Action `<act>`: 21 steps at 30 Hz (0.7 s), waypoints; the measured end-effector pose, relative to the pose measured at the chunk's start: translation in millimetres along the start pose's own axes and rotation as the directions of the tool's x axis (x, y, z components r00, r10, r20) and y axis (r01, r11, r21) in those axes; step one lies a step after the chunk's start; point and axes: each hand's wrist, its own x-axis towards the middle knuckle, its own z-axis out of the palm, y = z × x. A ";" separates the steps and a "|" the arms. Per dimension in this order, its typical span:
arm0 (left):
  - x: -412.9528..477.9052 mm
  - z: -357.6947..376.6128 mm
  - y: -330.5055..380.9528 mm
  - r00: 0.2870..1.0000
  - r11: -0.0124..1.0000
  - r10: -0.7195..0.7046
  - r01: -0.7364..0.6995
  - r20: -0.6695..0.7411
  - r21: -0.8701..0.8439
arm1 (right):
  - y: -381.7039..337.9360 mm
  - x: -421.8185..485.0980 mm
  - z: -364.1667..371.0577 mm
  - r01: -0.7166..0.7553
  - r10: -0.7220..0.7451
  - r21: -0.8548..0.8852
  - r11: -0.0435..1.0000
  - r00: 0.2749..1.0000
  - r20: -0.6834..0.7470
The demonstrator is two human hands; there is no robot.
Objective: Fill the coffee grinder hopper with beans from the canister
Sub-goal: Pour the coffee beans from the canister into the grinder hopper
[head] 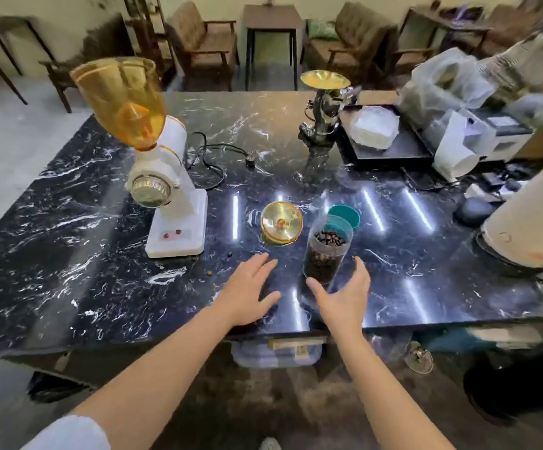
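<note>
1. Both forearms reach forward over the near edge of the dark marbled worktop (68,287).
2. Left hand (247,292) hovers palm down, fingers spread wide, holding nothing.
3. Right hand (345,295) is cupped, thumb left and fingers right, open wide just short of the canister (325,251).
4. That clear canister stands upright and lidless, roughly three-quarters full of dark beans, between the right thumb and fingertips but untouched.
5. Just behind it lie a teal lid (348,213) and a gold lid (281,223).
6. Farther left stands the white grinder (169,190) with its amber hopper (124,99) open and empty.

One head-worn wide-angle view looks forward and down, close over the marble counter (101,271) (edges bowed), chairs (205,37) beyond
</note>
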 end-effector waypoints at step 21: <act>-62.5 -37.9 -138.1 0.920 0.935 0.354 -0.350 -0.167 0.054 | -136.6 31.9 65.7 0.174 -0.234 0.430 0.886 0.968 0.090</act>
